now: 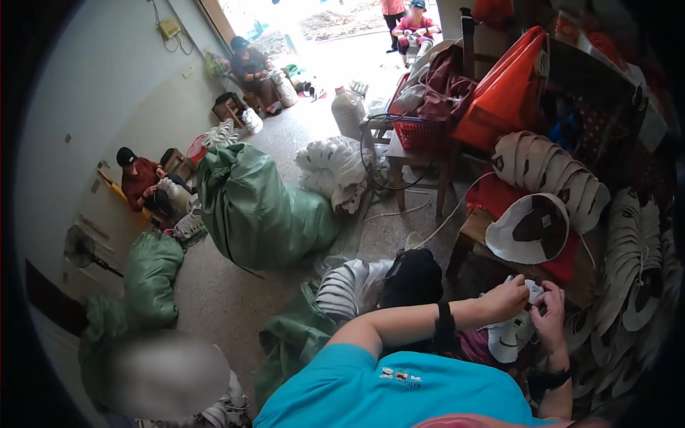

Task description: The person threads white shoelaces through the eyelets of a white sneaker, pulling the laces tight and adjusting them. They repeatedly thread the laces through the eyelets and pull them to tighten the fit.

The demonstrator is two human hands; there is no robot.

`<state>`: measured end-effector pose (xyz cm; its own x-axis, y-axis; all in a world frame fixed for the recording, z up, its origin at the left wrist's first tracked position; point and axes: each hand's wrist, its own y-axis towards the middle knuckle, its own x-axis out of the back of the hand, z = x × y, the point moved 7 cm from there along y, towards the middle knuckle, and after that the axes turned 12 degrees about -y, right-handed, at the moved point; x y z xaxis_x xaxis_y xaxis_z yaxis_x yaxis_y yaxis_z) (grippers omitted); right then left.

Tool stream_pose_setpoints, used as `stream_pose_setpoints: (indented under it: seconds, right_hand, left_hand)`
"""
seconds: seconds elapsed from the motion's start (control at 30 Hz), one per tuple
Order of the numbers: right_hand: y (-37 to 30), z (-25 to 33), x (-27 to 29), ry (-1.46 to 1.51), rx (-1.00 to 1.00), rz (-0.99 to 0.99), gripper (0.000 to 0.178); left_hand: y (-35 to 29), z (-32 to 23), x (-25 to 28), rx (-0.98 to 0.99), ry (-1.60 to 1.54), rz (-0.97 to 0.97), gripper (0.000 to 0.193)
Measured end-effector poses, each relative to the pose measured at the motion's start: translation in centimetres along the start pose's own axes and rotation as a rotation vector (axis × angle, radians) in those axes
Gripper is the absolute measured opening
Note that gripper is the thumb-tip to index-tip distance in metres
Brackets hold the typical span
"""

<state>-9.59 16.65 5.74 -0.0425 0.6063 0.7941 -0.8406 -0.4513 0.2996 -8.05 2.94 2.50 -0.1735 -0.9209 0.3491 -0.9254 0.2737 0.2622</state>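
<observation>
Head view shows the left hand point(508, 298) and right hand point(549, 315) pinching a white piece point(533, 291) from both sides, probably to steady it above the lap point(472, 347).

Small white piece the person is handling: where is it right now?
The small white piece is right of centre in the head view, between the left hand and the right hand, just below the large white piece with the brown patch.

Small white piece point(533, 291), partly hidden, held between the hands point(548, 315)
</observation>
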Motion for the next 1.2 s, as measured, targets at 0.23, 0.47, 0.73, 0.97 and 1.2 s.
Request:
stream_pose_setpoints:
  seconds: [0.23,0.47,0.73,0.97,1.2]
  right_hand:
    - [-0.7,-0.4,0.2,-0.085,0.049,-0.016,0.022]
    - [0.1,0.0,-0.7,-0.093,0.093,-0.017,0.017]
    - [-0.6,0.0,-0.7,-0.050,0.014,0.047,0.012]
    - [-0.8,0.1,-0.7,-0.111,0.043,0.056,0.011]
    - [-1.2,-1.4,-1.3,-0.120,0.079,0.032,0.015]
  left_hand:
    - [-0.5,-1.1,-0.4,-0.066,0.094,0.039,0.022]
    - [-0.1,-1.5,-0.5,-0.265,0.393,0.114,0.019]
    - [-0.2,-0.2,-0.7,-0.092,0.183,0.061,0.031]
    - [0.1,-0.6,-1.4,-0.171,0.269,0.027,0.026]
    - [-0.4,-0.1,-2.1,-0.182,0.321,0.024,0.021]
